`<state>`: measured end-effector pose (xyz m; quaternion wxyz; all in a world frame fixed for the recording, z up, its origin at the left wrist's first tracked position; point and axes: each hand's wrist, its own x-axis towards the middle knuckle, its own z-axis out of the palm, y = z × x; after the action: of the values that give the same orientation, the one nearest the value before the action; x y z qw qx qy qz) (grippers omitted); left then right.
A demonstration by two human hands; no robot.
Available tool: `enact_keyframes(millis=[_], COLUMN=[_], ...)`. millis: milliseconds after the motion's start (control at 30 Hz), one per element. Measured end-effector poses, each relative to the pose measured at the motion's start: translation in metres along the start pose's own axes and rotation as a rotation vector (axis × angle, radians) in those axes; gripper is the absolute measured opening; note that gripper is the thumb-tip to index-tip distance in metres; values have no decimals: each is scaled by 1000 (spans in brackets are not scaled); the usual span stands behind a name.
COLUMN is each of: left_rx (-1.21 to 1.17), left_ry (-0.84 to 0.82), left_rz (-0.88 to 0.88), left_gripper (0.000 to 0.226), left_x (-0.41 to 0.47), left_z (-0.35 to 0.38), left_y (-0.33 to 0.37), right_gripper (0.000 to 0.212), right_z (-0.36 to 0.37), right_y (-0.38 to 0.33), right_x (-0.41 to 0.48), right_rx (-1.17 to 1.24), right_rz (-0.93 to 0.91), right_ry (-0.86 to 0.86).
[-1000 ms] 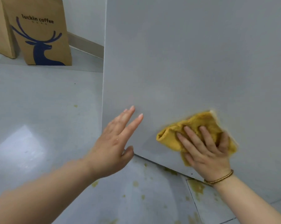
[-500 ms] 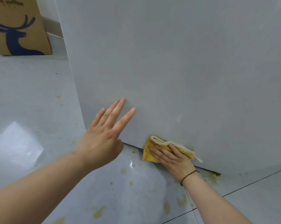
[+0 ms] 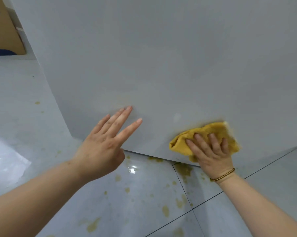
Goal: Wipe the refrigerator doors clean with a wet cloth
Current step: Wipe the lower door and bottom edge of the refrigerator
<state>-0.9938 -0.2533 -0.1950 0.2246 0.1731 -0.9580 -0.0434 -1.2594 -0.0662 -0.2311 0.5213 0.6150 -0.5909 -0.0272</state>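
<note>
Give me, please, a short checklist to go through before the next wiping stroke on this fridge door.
1. Cloth pressed on the door under the right hand: ok.
2. Left hand out of the cloth's way, open and holding nothing: ok.
3. Cloth wet enough: cannot tell.
4. Door around the cloth free of marks: cannot tell, only faint smudges show.
5. Floor below the door clean: not ok, yellow spots lie there.

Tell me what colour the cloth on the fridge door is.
The cloth is mustard yellow, clearest in the head view.
</note>
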Motion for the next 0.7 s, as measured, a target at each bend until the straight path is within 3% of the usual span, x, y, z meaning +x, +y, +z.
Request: enact_keyframes(millis=[133,300,533,700], left_rx=[-12,-39,0,0], left_ry=[-4,-9,23,10], left_rz=[-14,-1,36,29], left_gripper=[74,72,68,68], left_x=[-1,0,1,-1], left_z=[1,-5,-9,-9], left_y=[3,2,2,3], right_gripper=[52,52,57,79], right_z=[11,9,-10,-20], right_y=[-29,-46,-46,-79], right_x=[-39,-48,-50,-39], right_rx=[41,68,50,132], right_rz=[-183,-93,189,463], right_ry=[-116,-178,-202,-218])
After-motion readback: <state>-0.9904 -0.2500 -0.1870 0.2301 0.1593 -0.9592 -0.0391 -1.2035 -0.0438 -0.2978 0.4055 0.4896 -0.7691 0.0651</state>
